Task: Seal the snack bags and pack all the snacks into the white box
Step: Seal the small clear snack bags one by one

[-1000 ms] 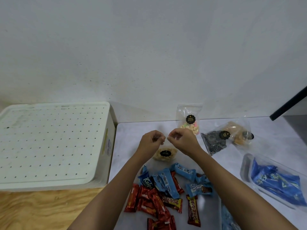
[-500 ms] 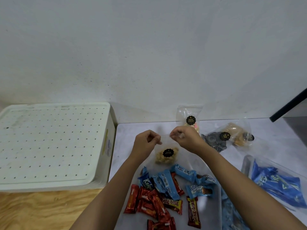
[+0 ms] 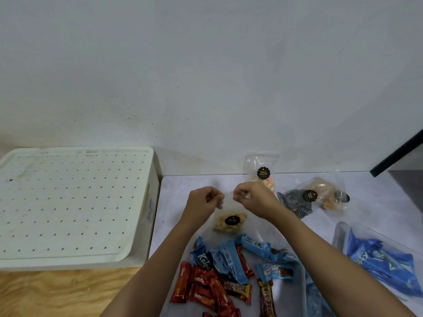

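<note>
1. The white box (image 3: 75, 202) stood at the far left with its perforated lid on. It rested on a wooden surface (image 3: 57, 291) just beside the table (image 3: 178, 202), and the frame cut off its left side.
2. The left hand (image 3: 203, 202) had its grip clenched in a pinch on the left part of the snack bag's top edge. Thumb and forefinger were pressed together and the other fingers were curled.
3. The snack bag (image 3: 230, 221) hung between the two hands, over the middle of the table. Its long axis ran up and down, with the mouth uppermost at the fingers. The pale pieces sat at its bottom and the round black label faced the camera. The clear film was hard to make out, so I could not tell whether the seal was closed or whether the bottom touched the table.
4. The right hand (image 3: 254, 200) pinched the right part of the same top edge in a closed grip, close to the left fingers but not touching them. The gap between the two pinches was narrower than half a second earlier, yet wider than a second earlier, when they nearly met.
5. Red bars (image 3: 206, 287) and blue wrappers (image 3: 229, 255) lay loose nearer the person. Both forearms partly hid them and the bottom edge cut them off.
6. A biscuit bag (image 3: 262, 172) stood upright against the wall, its lower part hidden behind the right hand.
7. A dark spiral-snack bag (image 3: 295, 202) and a brown-snack bag (image 3: 325, 193) lay on their sides, overlapping.
8. A clear tray (image 3: 338, 236) of blue packets ran out of frame at the right.
</note>
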Motion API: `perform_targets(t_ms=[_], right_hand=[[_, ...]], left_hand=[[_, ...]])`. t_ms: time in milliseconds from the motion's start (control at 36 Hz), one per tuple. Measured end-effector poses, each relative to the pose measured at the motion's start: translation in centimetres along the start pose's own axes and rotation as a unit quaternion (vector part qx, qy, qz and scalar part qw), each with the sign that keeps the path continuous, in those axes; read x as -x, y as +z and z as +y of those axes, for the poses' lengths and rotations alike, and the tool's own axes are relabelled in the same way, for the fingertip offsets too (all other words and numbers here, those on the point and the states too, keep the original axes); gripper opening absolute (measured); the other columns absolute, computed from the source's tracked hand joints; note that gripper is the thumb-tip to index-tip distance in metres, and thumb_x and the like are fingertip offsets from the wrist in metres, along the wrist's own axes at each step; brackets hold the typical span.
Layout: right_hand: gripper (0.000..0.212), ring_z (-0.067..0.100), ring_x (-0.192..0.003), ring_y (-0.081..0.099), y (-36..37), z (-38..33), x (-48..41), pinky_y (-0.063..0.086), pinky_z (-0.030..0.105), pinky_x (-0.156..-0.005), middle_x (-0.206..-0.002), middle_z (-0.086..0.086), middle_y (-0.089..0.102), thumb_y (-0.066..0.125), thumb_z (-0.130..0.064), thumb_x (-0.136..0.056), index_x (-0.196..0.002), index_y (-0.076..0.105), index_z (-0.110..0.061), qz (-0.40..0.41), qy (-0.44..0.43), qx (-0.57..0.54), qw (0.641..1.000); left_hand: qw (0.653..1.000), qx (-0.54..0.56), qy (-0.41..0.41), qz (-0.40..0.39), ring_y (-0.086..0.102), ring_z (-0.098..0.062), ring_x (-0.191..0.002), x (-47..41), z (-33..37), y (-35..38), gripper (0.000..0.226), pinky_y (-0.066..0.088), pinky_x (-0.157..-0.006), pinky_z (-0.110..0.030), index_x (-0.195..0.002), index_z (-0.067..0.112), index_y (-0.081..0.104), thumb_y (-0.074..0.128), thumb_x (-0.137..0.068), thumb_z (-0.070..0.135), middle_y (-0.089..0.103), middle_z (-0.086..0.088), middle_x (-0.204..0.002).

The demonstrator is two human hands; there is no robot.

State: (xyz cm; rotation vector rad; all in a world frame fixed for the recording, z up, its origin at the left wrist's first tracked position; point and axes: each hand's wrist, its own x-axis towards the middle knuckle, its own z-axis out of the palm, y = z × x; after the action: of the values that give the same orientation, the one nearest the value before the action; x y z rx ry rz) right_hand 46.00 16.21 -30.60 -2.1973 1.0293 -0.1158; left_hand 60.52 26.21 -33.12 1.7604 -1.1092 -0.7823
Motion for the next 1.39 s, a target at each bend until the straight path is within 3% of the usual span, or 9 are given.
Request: perform_targets(t_ms=[139, 250, 417, 611, 722, 833, 944, 1167, 1389], right_hand=[[0.014, 0.003, -0.077, 0.059, -0.6, 0.2, 0.4, 0.049, 0.028, -0.073, -0.077, -0.014, 0.065, 0.064, -0.02, -0.086, -0.073, 0.067, -0.026, 0.007, 0.024, -0.076, 0.997], [0.025, 0.01, -0.07, 0.063, -1.2, 1.0, 1.0, 0.054, 0.035, -0.071, -0.067, -0.01, 0.068, 0.064, -0.025, -0.084, -0.059, 0.065, -0.03, 0.054, 0.037, -0.04, 0.997], [0.013, 0.011, -0.077, 0.066, -0.6, 1.0, 1.8, 0.055, 0.036, -0.074, -0.079, -0.008, 0.073, 0.063, -0.025, -0.085, -0.08, 0.075, -0.022, 0.104, 0.027, -0.033, 0.994], [0.016, 0.02, -0.076, 0.066, 0.0, 0.6, 2.9, 0.041, 0.024, -0.062, -0.084, 0.004, 0.075, 0.059, -0.015, -0.089, -0.092, 0.075, -0.011, 0.138, -0.054, 0.045, 0.988], [0.016, 0.019, -0.081, 0.068, -0.1, 0.4, 2.8, 0.051, 0.028, -0.069, -0.088, 0.005, 0.075, 0.059, -0.012, -0.089, -0.094, 0.074, -0.01, 0.098, -0.089, 0.043, 0.99], [0.019, 0.013, -0.086, 0.06, -0.6, 0.9, 2.6, 0.039, 0.004, -0.068, -0.099, 0.008, 0.071, 0.06, -0.01, -0.088, -0.103, 0.071, -0.008, 0.034, -0.072, 0.026, 0.996], [0.014, 0.014, -0.084, 0.055, -1.0, 1.1, 2.8, 0.041, 0.018, -0.074, -0.098, 0.012, 0.067, 0.064, -0.011, -0.086, -0.096, 0.073, -0.006, 0.072, -0.034, -0.02, 0.997], [0.012, 0.008, -0.072, 0.056, -0.4, 0.6, 3.2, 0.042, 0.016, -0.066, -0.085, 0.005, 0.068, 0.061, -0.003, -0.085, -0.087, 0.072, -0.001, 0.091, -0.007, -0.056, 0.994], [0.022, 0.011, -0.063, 0.058, -0.9, -0.1, 3.1, 0.055, 0.027, -0.067, -0.061, -0.003, 0.057, 0.061, -0.023, -0.089, -0.068, 0.063, -0.014, 0.032, 0.031, -0.208, 0.977]], left_hand=[[0.995, -0.066, 0.031, 0.061, 0.051, -0.002, -0.071, -0.6, 0.0, -0.5, 0.007, 0.038, -0.065, -0.013, -0.088, 0.012, 0.066, 0.067, -0.084, 0.017, 0.062, 0.005, -0.081], [0.993, -0.021, -0.061, 0.1, 0.045, -0.007, -0.069, -0.4, 0.8, -0.3, 0.035, 0.038, -0.061, -0.015, -0.09, 0.013, 0.051, 0.073, -0.077, 0.036, 0.05, 0.004, -0.082], [0.98, 0.042, -0.151, 0.123, 0.058, -0.016, -0.066, 1.0, 1.7, 1.5, 0.039, 0.039, -0.057, -0.02, -0.069, 0.012, 0.055, 0.064, -0.081, 0.048, 0.059, -0.001, -0.067], [0.972, 0.112, -0.181, 0.101, 0.063, -0.014, -0.065, 1.7, 2.8, 2.3, 0.031, 0.052, -0.07, -0.029, -0.074, 0.009, 0.063, 0.065, -0.084, 0.039, 0.066, -0.003, -0.068], [0.948, 0.213, -0.223, 0.079, 0.065, -0.014, -0.067, 1.2, 3.0, 2.7, 0.022, 0.055, -0.076, -0.027, -0.082, 0.002, 0.067, 0.064, -0.086, 0.023, 0.068, -0.007, -0.073], [0.939, 0.247, -0.231, 0.06, 0.062, -0.015, -0.064, 0.6, 3.0, 2.5, 0.013, 0.054, -0.076, -0.026, -0.078, -0.002, 0.065, 0.059, -0.086, 0.006, 0.065, -0.011, -0.071], [0.933, 0.271, -0.231, 0.046, 0.063, -0.016, -0.069, 0.4, 2.8, 2.4, 0.012, 0.054, -0.078, -0.025, -0.078, 0.002, 0.065, 0.058, -0.087, 0.003, 0.065, -0.01, -0.073], [0.933, 0.291, -0.212, 0.026, 0.064, -0.011, -0.064, 0.8, 2.4, 2.7, 0.011, 0.056, -0.069, -0.016, -0.085, 0.0, 0.065, 0.057, -0.09, 0.005, 0.065, -0.009, -0.075], [0.942, 0.282, -0.18, -0.001, 0.066, -0.006, -0.062, 0.9, 2.5, 2.3, 0.013, 0.055, -0.067, -0.014, -0.092, -0.004, 0.065, 0.056, -0.09, 0.005, 0.066, -0.009, -0.076]])
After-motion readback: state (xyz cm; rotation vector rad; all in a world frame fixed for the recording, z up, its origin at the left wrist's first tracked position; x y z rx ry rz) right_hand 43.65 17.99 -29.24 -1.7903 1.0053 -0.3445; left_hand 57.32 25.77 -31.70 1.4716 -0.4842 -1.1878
